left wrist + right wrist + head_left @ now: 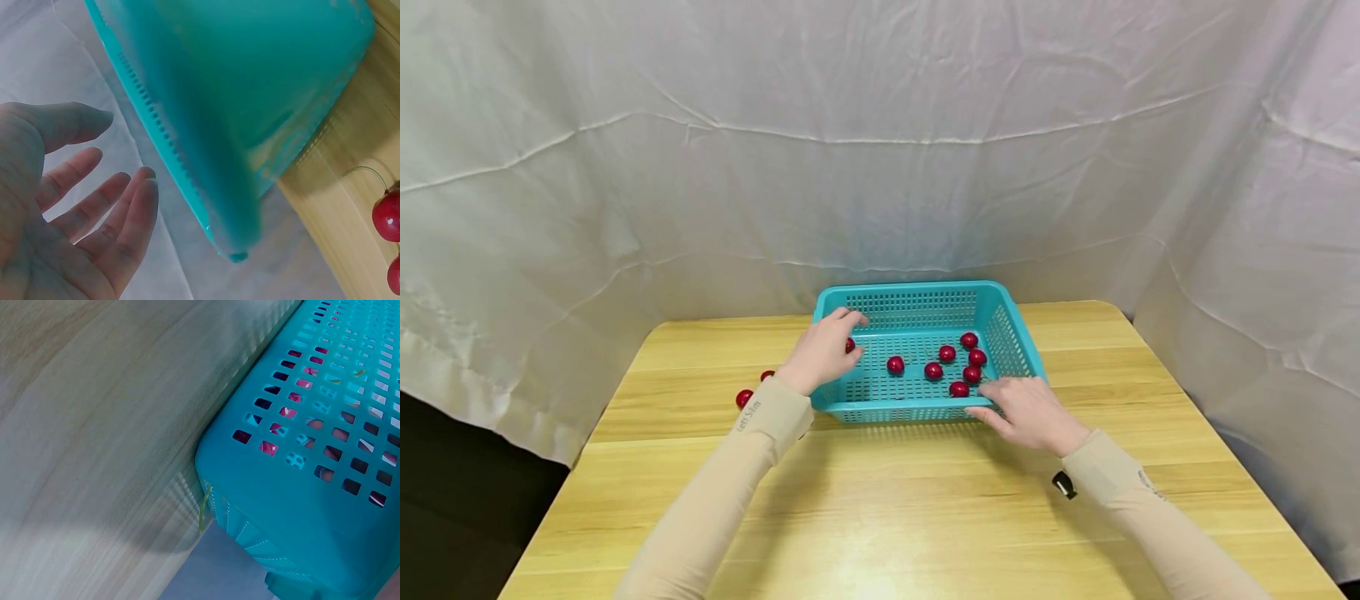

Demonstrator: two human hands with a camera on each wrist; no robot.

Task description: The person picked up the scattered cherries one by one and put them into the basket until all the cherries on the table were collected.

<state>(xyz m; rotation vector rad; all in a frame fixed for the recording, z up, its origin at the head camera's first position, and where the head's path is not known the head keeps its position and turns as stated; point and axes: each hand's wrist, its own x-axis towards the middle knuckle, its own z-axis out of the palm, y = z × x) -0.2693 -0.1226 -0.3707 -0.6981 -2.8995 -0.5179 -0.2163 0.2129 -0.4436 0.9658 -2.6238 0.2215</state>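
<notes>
At the left, the wooden table (685, 467) shows its slanting side edge, with white cloth (625, 208) behind. Two red cherries (744, 398) lie on the wood beside the left forearm, just outside the basket's left end; in the left wrist view, one has its stem curving upward and leftward.

The left hand (823, 348) is over the basket's left end. Its fingers are spread and loosely bent, and the left wrist view shows nothing between them. From the head, one cherry (850, 344) appears between thumb and fingers; I cannot tell its height.

The turquoise basket (910, 287) stands near the far edge of the table, its open side up. Its long axis runs left to right, nearly parallel to that edge, and the cloth is close behind its far rim. Inside, one cherry (896, 365) lies near the middle, and a looser group (972, 374) is toward the right end.

The right hand (1022, 410) grips the near rim close to the right corner, thumb outside. Wood extends rightward, and the widest room is in front, between both forearms.
</notes>
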